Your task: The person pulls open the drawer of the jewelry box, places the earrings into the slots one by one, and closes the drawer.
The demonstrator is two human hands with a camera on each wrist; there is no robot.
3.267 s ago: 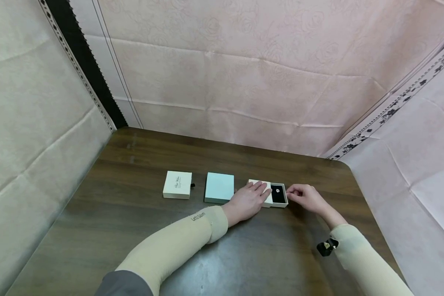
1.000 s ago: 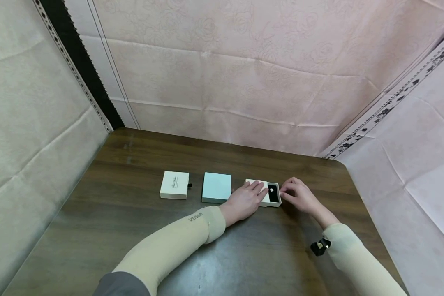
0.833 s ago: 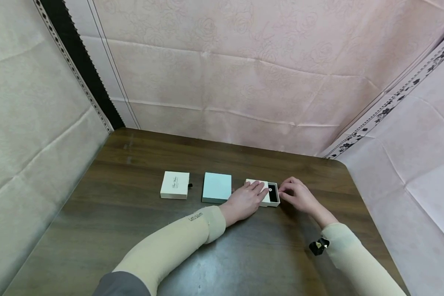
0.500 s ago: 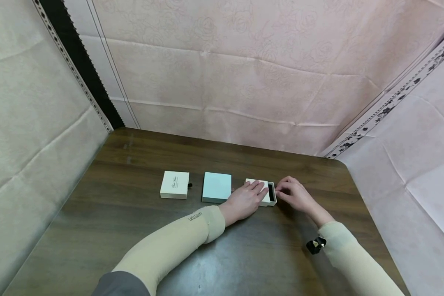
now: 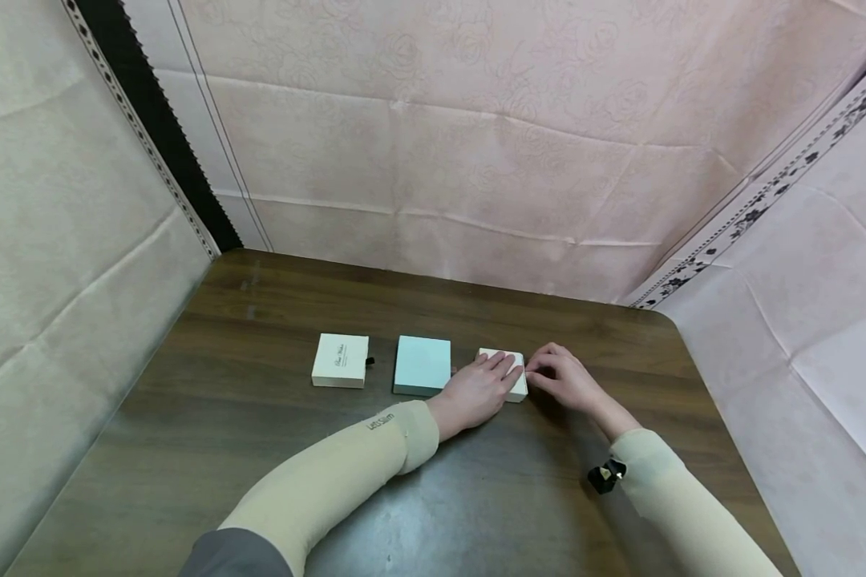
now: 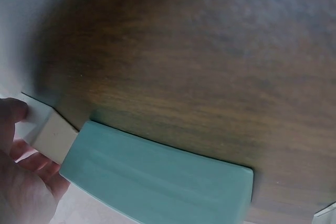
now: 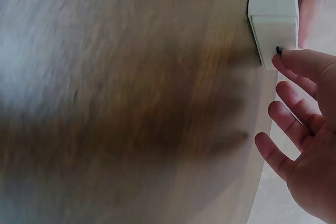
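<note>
My left hand (image 5: 472, 393) lies over a small white drawer-style jewelry box (image 5: 517, 392), its fingers across the top. In the left wrist view, thumb and fingers hold the box (image 6: 55, 137) from opposite sides. At the right end, my right hand (image 5: 566, 383) pinches a short black ribbon tab (image 7: 279, 50) between thumb and forefinger; the other fingers are spread loosely. The drawer's end face (image 7: 270, 32) sits nearly flush with the sleeve, and the black insert is hidden inside. Just left of it is a light teal box (image 5: 422, 365).
A second white box (image 5: 341, 361) with printed script and a black tab (image 5: 370, 361) lies at the left of the row. The boxes stand on a brown wooden table (image 5: 317, 296). Pale patterned cloth (image 5: 491, 160) hangs behind and at both sides.
The right hand has moved left, and the drawer has slid into its sleeve, covering the black insert with its small shiny piece. The left hand has stayed on the box.
</note>
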